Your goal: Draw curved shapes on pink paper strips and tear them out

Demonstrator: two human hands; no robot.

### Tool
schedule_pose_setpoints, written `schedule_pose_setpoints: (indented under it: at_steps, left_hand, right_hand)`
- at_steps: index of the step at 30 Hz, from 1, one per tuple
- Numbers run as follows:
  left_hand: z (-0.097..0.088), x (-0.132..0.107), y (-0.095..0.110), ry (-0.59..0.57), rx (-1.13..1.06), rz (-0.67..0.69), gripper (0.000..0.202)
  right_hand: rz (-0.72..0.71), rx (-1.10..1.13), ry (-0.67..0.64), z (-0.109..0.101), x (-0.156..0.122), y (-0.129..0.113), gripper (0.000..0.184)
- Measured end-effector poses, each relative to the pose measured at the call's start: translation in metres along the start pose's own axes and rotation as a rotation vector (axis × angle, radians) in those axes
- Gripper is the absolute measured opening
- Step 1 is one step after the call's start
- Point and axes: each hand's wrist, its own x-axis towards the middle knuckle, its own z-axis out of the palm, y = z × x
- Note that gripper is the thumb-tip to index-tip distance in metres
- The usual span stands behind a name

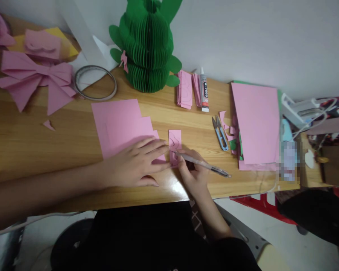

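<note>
A pen (205,164) is gripped in my right hand (196,173), its tip on a small pink paper strip (175,138) that bears drawn curved lines. My left hand (139,162) lies flat with fingers stretched out, resting over overlapping pink paper sheets (118,113). Its fingertips reach the left edge of the strip. Part of the sheets is hidden beneath this hand, and the strip's lower end is partly covered by my fingers.
A green honeycomb paper figure (149,49) stands at the back. Nearby are a tape roll (115,88), a pink paper bow (36,75), pink strip stacks (184,90), a glue tube (204,92), thread snips (220,133) and a pink sheet pile (257,124).
</note>
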Motion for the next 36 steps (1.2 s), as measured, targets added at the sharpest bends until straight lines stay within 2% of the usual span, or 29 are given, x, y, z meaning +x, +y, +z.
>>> schedule_pose_setpoints:
  at_steps: [9,13,17,20,36]
  left_hand:
    - [0.0014,-0.0009,-0.0004,-0.003,0.015,-0.007,0.058]
    - [0.0028,-0.001,-0.0001,0.027,0.019,-0.004,0.057]
    - [0.005,-0.0017,-0.0003,0.045,0.029,0.004,0.056]
    - [0.0051,-0.0014,-0.0001,0.044,0.037,0.001,0.054]
    - [0.0021,-0.0002,-0.0009,0.015,0.023,0.024,0.054]
  right_hand:
    - [0.002,0.075,0.027,0.0021,-0.0035,0.0045,0.014]
    - [-0.043,0.025,0.082,0.0009,-0.0033,0.0033,0.023]
    - [-0.085,-0.197,0.004,0.0006,0.0016,-0.001,0.029]
    - [-0.076,-0.272,-0.042,0.0014,0.003,-0.0004,0.03]
    - [-0.063,-0.259,-0.078,0.0014,0.0018,0.0013,0.031]
